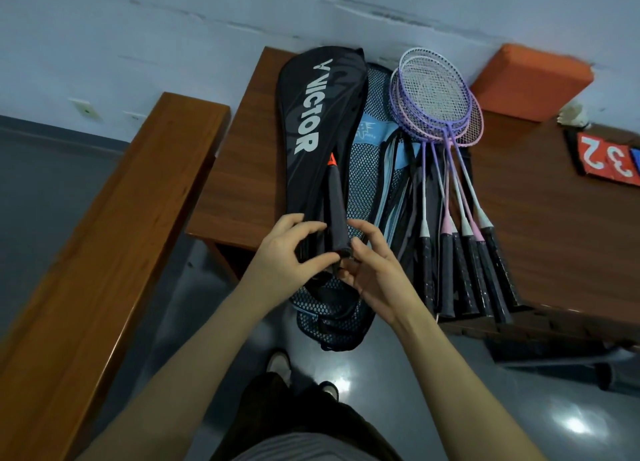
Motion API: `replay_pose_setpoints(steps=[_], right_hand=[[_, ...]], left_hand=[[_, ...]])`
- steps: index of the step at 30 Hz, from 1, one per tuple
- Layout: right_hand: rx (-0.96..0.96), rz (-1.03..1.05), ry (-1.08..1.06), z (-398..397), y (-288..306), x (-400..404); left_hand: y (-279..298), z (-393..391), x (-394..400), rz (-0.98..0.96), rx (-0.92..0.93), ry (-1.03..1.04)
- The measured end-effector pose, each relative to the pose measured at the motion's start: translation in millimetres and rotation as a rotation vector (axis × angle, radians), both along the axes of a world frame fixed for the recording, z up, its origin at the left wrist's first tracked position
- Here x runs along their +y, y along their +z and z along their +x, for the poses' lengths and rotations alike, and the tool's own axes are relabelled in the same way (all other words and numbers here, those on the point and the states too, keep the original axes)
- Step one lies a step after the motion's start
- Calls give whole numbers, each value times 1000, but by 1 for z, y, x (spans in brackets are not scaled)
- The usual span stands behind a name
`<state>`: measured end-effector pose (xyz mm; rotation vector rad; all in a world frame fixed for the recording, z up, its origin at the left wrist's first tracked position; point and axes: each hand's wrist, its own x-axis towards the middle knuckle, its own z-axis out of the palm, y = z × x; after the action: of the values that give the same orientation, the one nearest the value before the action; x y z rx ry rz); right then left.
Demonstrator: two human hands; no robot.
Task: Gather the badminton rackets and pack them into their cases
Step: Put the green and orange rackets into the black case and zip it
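Note:
A black Victor racket case (311, 114) lies lengthwise on the brown table (554, 225). A dark racket handle (336, 204) with an orange collar sticks out of its lower opening. My left hand (291, 246) pinches the case's edge beside the handle's butt. My right hand (370, 263) holds the butt end of the handle from the right. Under and beside the black case lie blue mesh cases (370, 170). Several purple and pink rackets (440, 93) are fanned out to the right, their black grips (464, 273) toward me.
A long wooden bench (114, 239) stands to the left. An orange cushion (530, 80) rests at the table's back right, with a shuttlecock (576, 114) and red number cards (609, 159) near it. My feet (301, 374) stand on the glossy grey floor.

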<state>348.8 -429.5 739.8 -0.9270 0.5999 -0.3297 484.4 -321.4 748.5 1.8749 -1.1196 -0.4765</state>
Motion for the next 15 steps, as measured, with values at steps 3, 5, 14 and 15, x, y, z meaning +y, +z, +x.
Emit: replay_pose_setpoints(steps=[3,5,14,15], right_hand=[[3,-34,30,-6,5,-4],[11,-26,43,-8,7,-4],[50,16,8,-9,14,-5],[57,19,-4,-8,14,-4]], left_hand=[[7,1,8,70,28,-136],[10,0,8,70,-39,-127],[0,-36,8,-95,-146,170],[0,-39,8,-108,-132,196]])
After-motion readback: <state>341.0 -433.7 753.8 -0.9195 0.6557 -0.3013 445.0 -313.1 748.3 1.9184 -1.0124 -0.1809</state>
